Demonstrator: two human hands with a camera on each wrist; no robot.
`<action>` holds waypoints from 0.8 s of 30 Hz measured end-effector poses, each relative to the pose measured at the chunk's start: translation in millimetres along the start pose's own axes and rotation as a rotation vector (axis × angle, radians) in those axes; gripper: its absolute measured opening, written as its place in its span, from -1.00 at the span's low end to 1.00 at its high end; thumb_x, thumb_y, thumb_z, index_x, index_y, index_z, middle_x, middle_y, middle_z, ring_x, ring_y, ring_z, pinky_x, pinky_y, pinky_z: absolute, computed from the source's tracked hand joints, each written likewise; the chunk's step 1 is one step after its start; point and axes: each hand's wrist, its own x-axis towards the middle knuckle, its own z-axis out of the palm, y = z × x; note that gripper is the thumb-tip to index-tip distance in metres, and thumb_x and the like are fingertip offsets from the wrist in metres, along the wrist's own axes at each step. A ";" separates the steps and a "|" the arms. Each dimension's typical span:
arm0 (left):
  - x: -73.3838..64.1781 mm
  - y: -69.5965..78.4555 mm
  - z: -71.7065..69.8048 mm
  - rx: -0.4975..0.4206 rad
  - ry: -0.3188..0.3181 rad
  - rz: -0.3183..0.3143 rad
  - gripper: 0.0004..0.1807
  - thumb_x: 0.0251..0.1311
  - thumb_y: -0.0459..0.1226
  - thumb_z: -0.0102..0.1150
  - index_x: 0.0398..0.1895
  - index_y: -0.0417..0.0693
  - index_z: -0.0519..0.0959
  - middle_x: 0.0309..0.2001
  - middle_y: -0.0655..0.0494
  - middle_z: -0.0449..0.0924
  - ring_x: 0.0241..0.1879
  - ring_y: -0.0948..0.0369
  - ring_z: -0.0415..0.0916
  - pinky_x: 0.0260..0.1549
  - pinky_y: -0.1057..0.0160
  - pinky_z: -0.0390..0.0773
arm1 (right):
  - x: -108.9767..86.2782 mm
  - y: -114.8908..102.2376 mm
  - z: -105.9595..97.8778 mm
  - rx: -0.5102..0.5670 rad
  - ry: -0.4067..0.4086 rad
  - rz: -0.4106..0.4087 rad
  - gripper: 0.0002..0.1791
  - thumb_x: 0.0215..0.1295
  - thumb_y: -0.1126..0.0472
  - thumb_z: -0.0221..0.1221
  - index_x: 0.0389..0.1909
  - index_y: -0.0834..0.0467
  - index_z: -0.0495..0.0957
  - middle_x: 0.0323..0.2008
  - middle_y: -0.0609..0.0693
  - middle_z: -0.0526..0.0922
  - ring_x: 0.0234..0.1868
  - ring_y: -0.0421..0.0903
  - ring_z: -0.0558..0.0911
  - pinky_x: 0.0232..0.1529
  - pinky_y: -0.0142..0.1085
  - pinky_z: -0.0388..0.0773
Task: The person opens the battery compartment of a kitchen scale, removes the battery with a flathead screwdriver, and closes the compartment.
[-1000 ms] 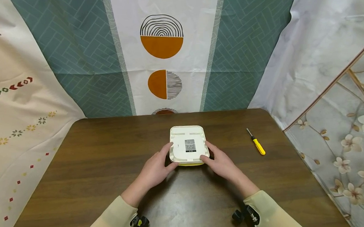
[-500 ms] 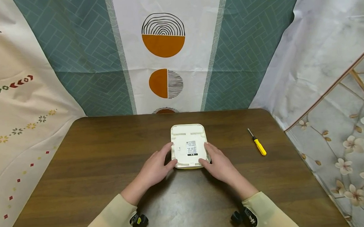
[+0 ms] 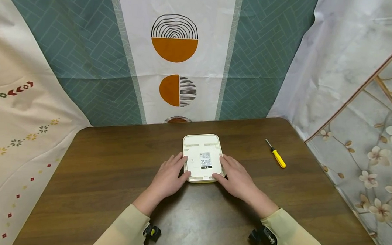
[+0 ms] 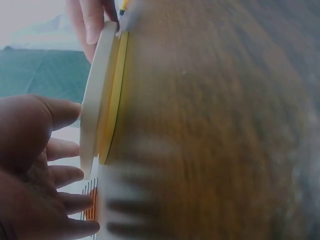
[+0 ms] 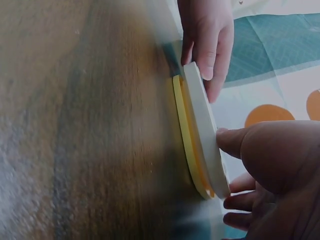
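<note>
A flat white plastic device (image 3: 197, 144) with rounded corners lies face-over on the table, showing a printed label and molded recesses. Beneath it a thinner yellow layer (image 4: 116, 100) shows along the edge, with a narrow gap between the two. My left hand (image 3: 169, 176) holds the device's left side, thumb at the near corner and fingers spread along the edge. Opposite, my right hand (image 3: 237, 176) holds the right side, its thumb on the near right corner. In the right wrist view that thumb (image 5: 232, 141) touches the white rim. The underside is hidden.
A screwdriver (image 3: 276, 155) with a yellow handle lies at the right of the brown wooden table (image 3: 117, 148). Patterned cloths (image 3: 96, 61) hang behind the table and along both sides. Small black camera mounts (image 3: 152, 233) sit at the wrists.
The device's near edge has tilted down, so less of the yellow layer shows in front and the label looks brighter. Both hands have shifted slightly along its sides.
</note>
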 end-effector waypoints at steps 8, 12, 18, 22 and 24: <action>-4.0 1.5 2.0 0.072 0.009 0.016 -0.35 0.67 -0.05 0.21 0.68 -0.05 0.41 0.72 -0.24 0.15 0.67 -0.36 0.06 0.56 -0.45 0.11 | 1.9 1.6 -1.0 0.006 -0.016 -0.003 -0.09 0.64 -0.10 0.27 0.71 0.35 0.19 0.69 0.35 0.20 0.72 0.30 0.14 0.66 0.23 0.13; -5.0 1.8 3.3 0.082 0.016 0.018 -0.36 0.66 -0.04 0.21 0.67 -0.06 0.43 0.71 -0.25 0.15 0.67 -0.36 0.06 0.57 -0.45 0.12 | 2.2 2.7 -1.3 0.018 -0.026 -0.005 -0.09 0.64 -0.12 0.27 0.72 0.33 0.18 0.70 0.32 0.19 0.73 0.29 0.13 0.67 0.22 0.12; -5.2 1.6 3.3 0.053 0.016 0.019 -0.34 0.65 -0.02 0.23 0.66 -0.08 0.43 0.72 -0.24 0.14 0.69 -0.34 0.03 0.57 -0.45 0.08 | 2.5 6.9 -5.1 0.014 -0.039 -0.040 -0.14 0.65 -0.06 0.27 0.70 0.32 0.23 0.68 0.32 0.23 0.72 0.30 0.13 0.65 0.24 0.14; -5.3 1.0 2.5 0.044 0.019 0.012 -0.32 0.65 -0.01 0.23 0.67 -0.09 0.40 0.73 -0.24 0.13 0.69 -0.33 0.02 0.58 -0.46 0.07 | 3.3 9.3 -9.4 0.014 -0.057 -0.065 -0.20 0.66 -0.02 0.28 0.69 0.29 0.27 0.67 0.30 0.27 0.72 0.31 0.12 0.64 0.25 0.16; -5.0 0.7 2.0 0.045 0.024 0.010 -0.31 0.65 -0.01 0.23 0.68 -0.10 0.39 0.73 -0.23 0.13 0.69 -0.34 0.02 0.57 -0.46 0.07 | 3.2 10.0 -11.8 0.019 -0.068 -0.076 -0.21 0.66 0.01 0.28 0.69 0.29 0.28 0.67 0.30 0.27 0.72 0.31 0.12 0.63 0.27 0.17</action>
